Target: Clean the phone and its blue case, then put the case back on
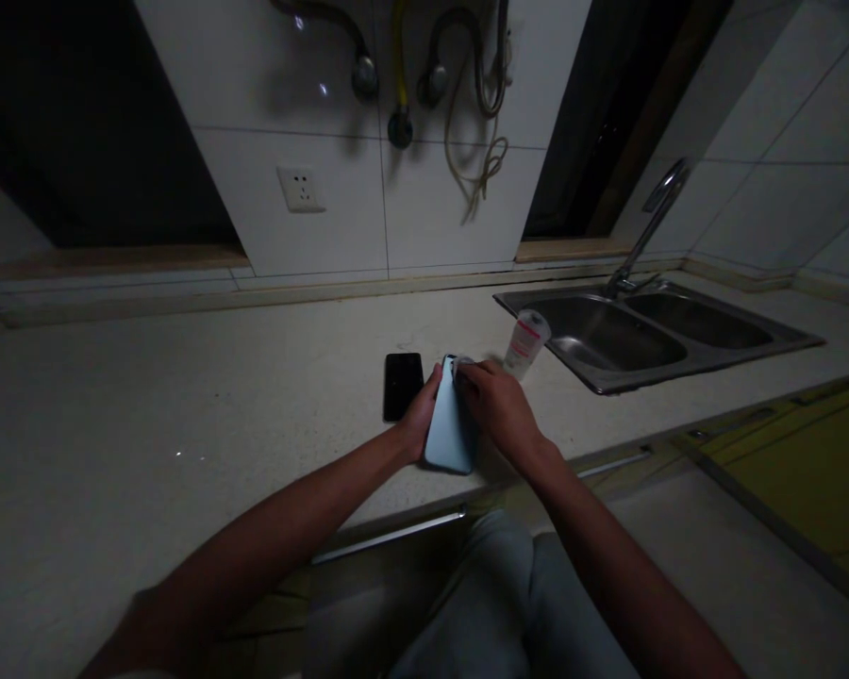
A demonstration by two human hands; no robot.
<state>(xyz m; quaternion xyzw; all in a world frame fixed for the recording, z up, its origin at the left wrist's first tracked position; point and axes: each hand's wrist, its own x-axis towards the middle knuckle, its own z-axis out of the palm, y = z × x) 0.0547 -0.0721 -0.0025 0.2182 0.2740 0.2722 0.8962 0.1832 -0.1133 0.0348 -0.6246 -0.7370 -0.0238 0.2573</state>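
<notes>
My left hand (419, 420) grips a light blue phone case (450, 436) by its left edge, back side up, tilted over the counter's front part. Whether a phone sits inside the case cannot be seen. My right hand (491, 396) has its fingers closed on a small crumpled whitish wipe (461, 362), pressed against the case's top end beside the camera opening. Just left of the case, a black phone (403, 387) lies flat on the counter, dark face up. Behind my right hand stands a clear plastic cup (527, 341) with pink-red markings, tilted in this view.
A pale countertop (290, 368) runs along the tiled wall. To the right is a steel double sink (598, 389) with a chrome faucet (655, 226). Pipes, a hanging cord (477, 179) and a socket (300, 189) are on the wall. Drawer handles (389, 538) line the front edge.
</notes>
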